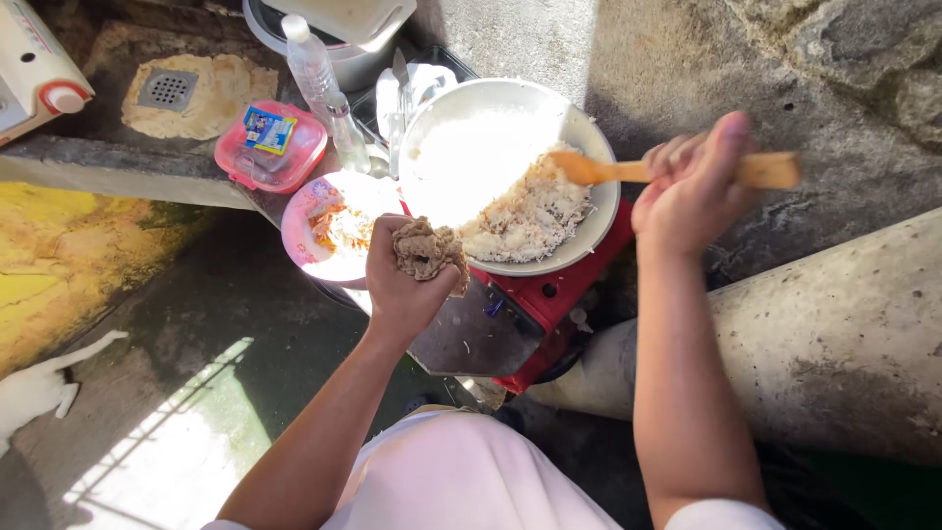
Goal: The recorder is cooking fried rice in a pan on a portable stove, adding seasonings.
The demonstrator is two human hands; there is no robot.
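From my remote view, hard sunlight falls from above, leaving a bright patch on the dark concrete floor (186, 422). A rough grey wall (677, 59) rises ahead, cracked at the upper right. On the left, a raised concrete ledge (88, 157) carries a metal drain grate (167, 88). A thick concrete beam (834, 334) slants across the right.

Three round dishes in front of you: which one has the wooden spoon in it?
The big metal pan of white rice, on the red stove. The right hand holds the wooden spoon in it. The pink plate and pink lidded box have no spoon.
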